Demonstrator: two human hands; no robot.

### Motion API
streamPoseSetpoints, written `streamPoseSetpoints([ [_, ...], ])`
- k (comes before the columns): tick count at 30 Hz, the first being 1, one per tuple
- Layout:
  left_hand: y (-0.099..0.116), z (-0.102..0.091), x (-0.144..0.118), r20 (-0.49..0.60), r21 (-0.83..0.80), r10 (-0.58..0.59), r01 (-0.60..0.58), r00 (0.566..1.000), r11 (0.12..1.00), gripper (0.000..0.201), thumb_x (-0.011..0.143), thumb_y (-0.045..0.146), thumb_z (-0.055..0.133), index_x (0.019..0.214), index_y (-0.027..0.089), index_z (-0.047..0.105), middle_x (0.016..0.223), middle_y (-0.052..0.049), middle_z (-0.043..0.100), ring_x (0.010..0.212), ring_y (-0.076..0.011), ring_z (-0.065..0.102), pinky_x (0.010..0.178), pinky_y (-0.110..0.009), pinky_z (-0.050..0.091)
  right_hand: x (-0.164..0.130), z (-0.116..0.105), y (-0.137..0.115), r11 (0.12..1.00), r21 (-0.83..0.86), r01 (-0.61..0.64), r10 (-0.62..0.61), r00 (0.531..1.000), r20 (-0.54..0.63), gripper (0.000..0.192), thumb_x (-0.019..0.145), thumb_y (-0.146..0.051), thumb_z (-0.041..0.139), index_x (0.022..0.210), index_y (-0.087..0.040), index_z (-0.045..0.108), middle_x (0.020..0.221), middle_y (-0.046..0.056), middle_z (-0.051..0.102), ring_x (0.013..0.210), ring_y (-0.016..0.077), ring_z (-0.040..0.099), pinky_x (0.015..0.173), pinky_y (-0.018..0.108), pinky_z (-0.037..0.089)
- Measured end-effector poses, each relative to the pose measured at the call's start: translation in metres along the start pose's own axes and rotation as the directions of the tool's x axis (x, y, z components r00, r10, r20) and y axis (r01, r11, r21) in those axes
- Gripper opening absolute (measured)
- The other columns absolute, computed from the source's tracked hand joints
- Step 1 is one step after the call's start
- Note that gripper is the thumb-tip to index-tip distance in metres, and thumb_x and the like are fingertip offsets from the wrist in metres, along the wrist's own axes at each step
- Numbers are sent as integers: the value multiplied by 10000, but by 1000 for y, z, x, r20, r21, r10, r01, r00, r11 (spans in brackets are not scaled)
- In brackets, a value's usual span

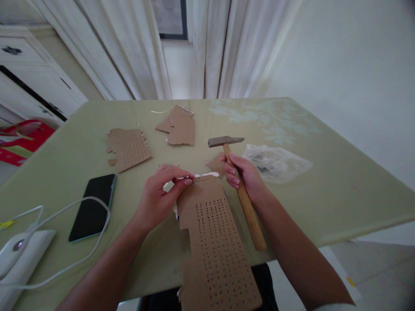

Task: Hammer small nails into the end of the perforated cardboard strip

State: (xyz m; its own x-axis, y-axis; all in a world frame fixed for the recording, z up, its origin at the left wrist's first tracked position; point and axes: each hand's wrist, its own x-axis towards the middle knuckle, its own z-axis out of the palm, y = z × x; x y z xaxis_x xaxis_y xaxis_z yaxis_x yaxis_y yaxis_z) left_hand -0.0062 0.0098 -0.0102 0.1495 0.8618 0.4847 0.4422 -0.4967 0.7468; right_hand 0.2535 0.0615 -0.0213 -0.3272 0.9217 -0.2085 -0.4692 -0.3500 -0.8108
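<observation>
My right hand [244, 175] is wrapped round the wooden handle of a hammer [246, 207], close below its metal head, which is raised above the table. With thumb and forefinger pinched, my left hand [165, 190] holds a small metal nail [187, 176], mostly hidden by the fingers, at the upper left of a long cardboard piece [207, 233]. Rows of small holes cover much of this cardboard, and a shorter row runs near its far edge. Something white shows beneath that edge. The cardboard's near end hangs past the table edge.
A perforated cardboard piece [129, 149] and torn cardboard scraps [181, 127] lie farther back. A clear plastic bag [275, 163] with small dark items is at right. At left are a phone [93, 207], a white cable [105, 220] and a white power strip [27, 255].
</observation>
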Motion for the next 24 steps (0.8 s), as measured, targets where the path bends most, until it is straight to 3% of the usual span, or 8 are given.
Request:
streamPoseSetpoints([
  [17, 2, 2, 1, 18, 83, 41, -42, 999, 996, 100, 982, 235, 738, 921, 267, 811, 865, 9, 837, 769, -183, 692, 800, -358, 530, 0, 0, 0, 1000, -10, 3, -3, 1000, 5, 275, 942, -419, 802, 959, -163, 704, 580, -88, 469, 384, 56, 328, 331, 178, 283],
  [24, 2, 3, -1, -4, 82, 56, -55, 998, 995, 82, 982, 218, 761, 946, 266, 817, 851, 18, 825, 771, -172, 677, 749, -322, 518, 0, 0, 0, 1000, -3, -8, 8, 1000, 8, 275, 945, -418, 805, 962, -169, 690, 580, -91, 464, 379, 59, 334, 332, 179, 289],
])
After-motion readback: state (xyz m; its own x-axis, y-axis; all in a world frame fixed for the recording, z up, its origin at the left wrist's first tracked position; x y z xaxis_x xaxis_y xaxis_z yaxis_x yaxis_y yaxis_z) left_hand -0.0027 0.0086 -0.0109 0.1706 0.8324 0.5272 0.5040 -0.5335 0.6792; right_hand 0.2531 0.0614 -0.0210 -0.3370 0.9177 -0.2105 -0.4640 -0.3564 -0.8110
